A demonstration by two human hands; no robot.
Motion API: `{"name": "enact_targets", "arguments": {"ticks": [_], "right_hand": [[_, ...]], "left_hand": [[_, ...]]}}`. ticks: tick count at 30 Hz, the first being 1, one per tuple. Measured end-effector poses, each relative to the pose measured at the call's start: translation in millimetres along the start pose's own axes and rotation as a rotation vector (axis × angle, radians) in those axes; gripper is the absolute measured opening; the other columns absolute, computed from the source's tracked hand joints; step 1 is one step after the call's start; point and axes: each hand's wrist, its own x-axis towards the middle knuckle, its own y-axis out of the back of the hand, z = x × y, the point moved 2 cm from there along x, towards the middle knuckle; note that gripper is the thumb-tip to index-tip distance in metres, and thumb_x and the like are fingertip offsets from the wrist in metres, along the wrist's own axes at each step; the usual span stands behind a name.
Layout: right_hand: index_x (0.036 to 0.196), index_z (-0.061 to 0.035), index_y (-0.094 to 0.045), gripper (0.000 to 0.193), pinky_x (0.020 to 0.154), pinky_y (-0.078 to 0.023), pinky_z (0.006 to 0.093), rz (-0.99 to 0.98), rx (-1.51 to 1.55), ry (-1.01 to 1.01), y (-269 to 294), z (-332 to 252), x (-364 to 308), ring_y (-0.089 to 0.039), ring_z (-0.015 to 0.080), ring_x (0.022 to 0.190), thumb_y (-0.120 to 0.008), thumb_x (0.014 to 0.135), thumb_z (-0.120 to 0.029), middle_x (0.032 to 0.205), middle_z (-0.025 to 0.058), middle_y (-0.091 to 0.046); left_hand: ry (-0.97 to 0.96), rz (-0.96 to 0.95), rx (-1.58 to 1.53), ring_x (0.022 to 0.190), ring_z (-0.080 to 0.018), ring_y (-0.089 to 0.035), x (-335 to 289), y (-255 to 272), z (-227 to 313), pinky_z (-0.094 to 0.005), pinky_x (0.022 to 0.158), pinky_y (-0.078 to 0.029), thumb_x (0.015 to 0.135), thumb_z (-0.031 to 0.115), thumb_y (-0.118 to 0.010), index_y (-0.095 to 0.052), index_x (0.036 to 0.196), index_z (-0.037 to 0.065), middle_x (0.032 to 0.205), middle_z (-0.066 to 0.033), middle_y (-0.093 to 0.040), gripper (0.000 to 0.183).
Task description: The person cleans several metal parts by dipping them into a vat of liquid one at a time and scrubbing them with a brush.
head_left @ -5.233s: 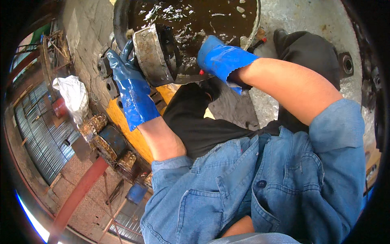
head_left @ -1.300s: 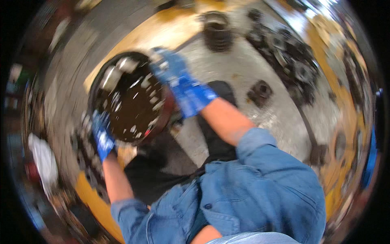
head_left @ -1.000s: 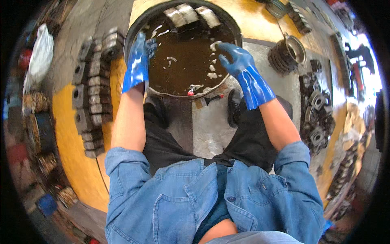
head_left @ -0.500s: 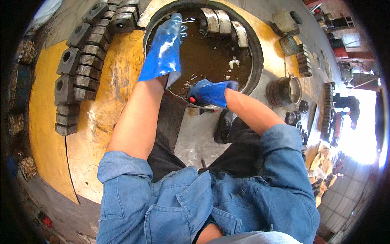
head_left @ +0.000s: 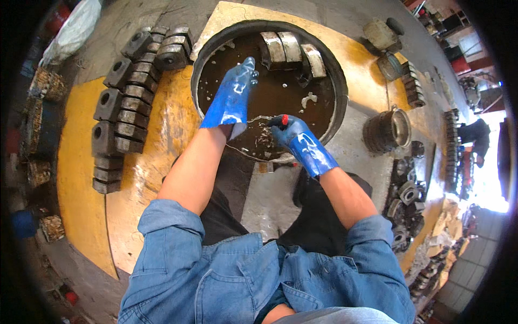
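Both my hands wear wet blue rubber gloves and are over a round black tub [head_left: 339, 116] of murky brown liquid. My left hand [head_left: 237, 89] reaches over the left part of the tub, fingers stretched forward, with nothing visible in it. At the near rim my right hand [head_left: 294, 135] is closed around a slim tool with a red end [head_left: 285, 119]; most of the tool is hidden by the glove. Several metal blocks with curved, shiny faces [head_left: 290, 47] stand partly in the liquid at the far side. A pale scrap [head_left: 309, 99] floats right of the middle.
Rows of dark metal blocks, some with round holes [head_left: 110, 102], line the yellow-stained board [head_left: 81, 178] on the left. A round metal housing [head_left: 387, 131] stands to the right, near greasy parts [head_left: 407, 193]. Another person [head_left: 479, 137] is far right.
My right hand has turned and lifted at the near rim, bringing the red end up. My left hand sits lower in view, partly because the whole view has shifted.
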Motion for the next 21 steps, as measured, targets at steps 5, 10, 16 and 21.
{"name": "enact_targets", "arguments": {"ticks": [5, 10, 16, 21], "right_hand": [[0.108, -0.0092, -0.079, 0.019, 0.085, -0.059, 0.0348, 0.151, -0.002, 0.205, 13.8, -46.9, -8.5, -0.075, 0.0235, 0.090, -0.075, 0.089, -0.012, 0.100, 0.0109, -0.079], [0.101, -0.0094, -0.076, 0.024, 0.082, -0.058, 0.0423, 0.119, -0.055, 0.114, 40.6, -70.1, -17.1, -0.072, 0.0358, 0.088, -0.076, 0.090, -0.030, 0.095, 0.0172, -0.075], [0.104, -0.0142, -0.077, 0.027, 0.086, -0.058, 0.0468, 0.021, -0.237, 0.003, 63.0, -76.1, -26.8, -0.073, 0.0381, 0.096, -0.073, 0.089, -0.037, 0.104, 0.0166, -0.076], [0.114, -0.0157, -0.076, 0.033, 0.097, -0.057, 0.0459, -0.171, -0.361, -0.107, 96.7, -78.2, -28.7, -0.071, 0.0361, 0.113, -0.078, 0.084, -0.028, 0.120, 0.0147, -0.075]], "left_hand": [[-0.128, -0.159, 0.193, 0.134, -0.0210, -0.056, 14.5, 16.9, -33.5, -0.0378, 0.116, -0.042, 0.109, 0.041, -0.057, -0.049, 0.155, 0.007, 0.147, -0.0109, -0.060, 0.058], [-0.060, -0.059, 0.434, 0.149, -0.0246, -0.042, 54.7, 25.0, -69.0, -0.0387, 0.123, -0.032, 0.105, 0.052, -0.060, -0.040, 0.160, 0.004, 0.163, -0.0144, -0.043, 0.076], [-0.112, -0.083, 1.142, 0.153, -0.0406, -0.036, 129.2, -5.8, -52.6, -0.0456, 0.123, -0.034, 0.080, 0.041, -0.084, -0.026, 0.167, 0.014, 0.169, -0.0260, -0.028, 0.108], [-0.232, -0.084, 1.519, 0.150, -0.0442, -0.039, 176.5, -56.6, -45.9, -0.0448, 0.121, -0.038, 0.085, 0.020, -0.067, -0.037, 0.161, 0.014, 0.161, -0.0315, -0.038, 0.082]]}}
